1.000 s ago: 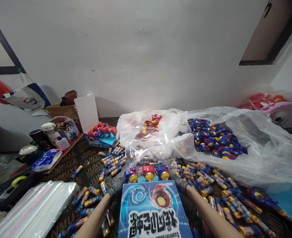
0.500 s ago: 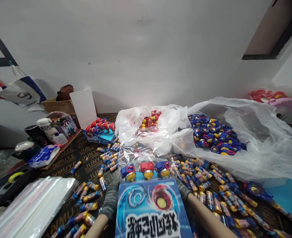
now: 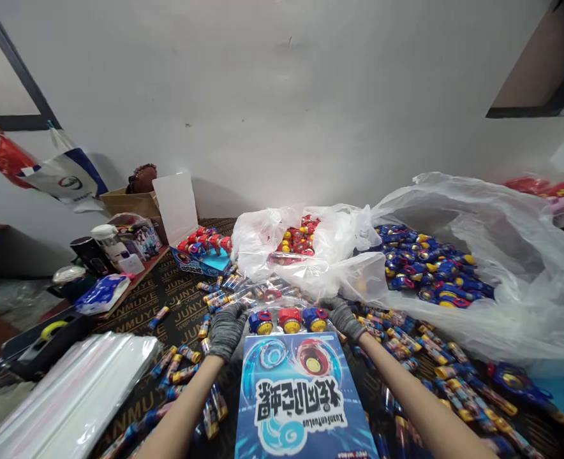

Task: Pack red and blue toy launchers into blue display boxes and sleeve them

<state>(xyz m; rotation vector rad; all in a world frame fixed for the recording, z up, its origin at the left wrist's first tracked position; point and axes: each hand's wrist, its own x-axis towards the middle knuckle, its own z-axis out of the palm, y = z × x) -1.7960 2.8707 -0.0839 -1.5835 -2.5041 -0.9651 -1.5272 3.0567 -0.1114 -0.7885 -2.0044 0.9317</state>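
Note:
A blue printed display box [image 3: 305,357] with swirls and large lettering lies in front of me. At its far end sit a red toy [image 3: 289,320] and two blue toys, all with yellow tips. Clear plastic bag film [image 3: 282,298] stretches beyond the toys. My left hand [image 3: 228,330], in a grey glove, is closed at the left edge of the film beside the toys. My right hand [image 3: 345,319], gloved alike, is closed at the film's right edge. The fingertips of both hands are partly hidden.
Small printed tubes [image 3: 215,296] with yellow ends lie scattered on both sides. White bags hold red toys [image 3: 301,239] and blue toys [image 3: 430,264]. A filled open box [image 3: 191,260] stands back left. Flat clear bags [image 3: 81,389] and a tape dispenser [image 3: 47,341] lie left.
Both hands have moved away from me along the box's sides to its far end, beside the toys. The raised clear film now lies lower. My view has shifted slightly left.

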